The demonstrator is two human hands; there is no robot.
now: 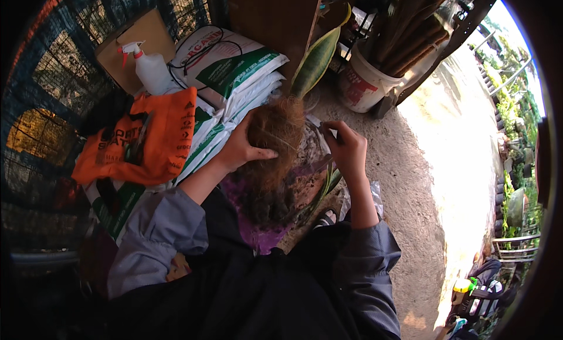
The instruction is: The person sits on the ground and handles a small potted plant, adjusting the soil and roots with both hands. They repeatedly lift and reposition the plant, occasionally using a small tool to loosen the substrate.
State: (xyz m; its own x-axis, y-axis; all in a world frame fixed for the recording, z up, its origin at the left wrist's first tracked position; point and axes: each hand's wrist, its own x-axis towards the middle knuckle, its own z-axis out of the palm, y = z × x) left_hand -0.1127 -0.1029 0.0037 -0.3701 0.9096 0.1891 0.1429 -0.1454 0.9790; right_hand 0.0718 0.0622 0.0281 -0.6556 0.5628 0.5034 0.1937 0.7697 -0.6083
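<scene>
My left hand is wrapped around the side of a brown ball of coconut fibre, thumb across its front. A snake plant leaf, green with yellow edges, rises from the ball's far side. To the right, apart from the ball, my right hand is raised with thumb and fingers pinched together; whatever they hold, if anything, is too small to make out. Below the ball, dark soil lies on a purple sheet. More long green leaves lie beside the soil, under my right forearm.
Stacked white and green sacks stand at the left, with a white spray bottle and an orange bag on them. A cardboard box is behind. A white bucket holding brown sticks stands far right on the concrete floor.
</scene>
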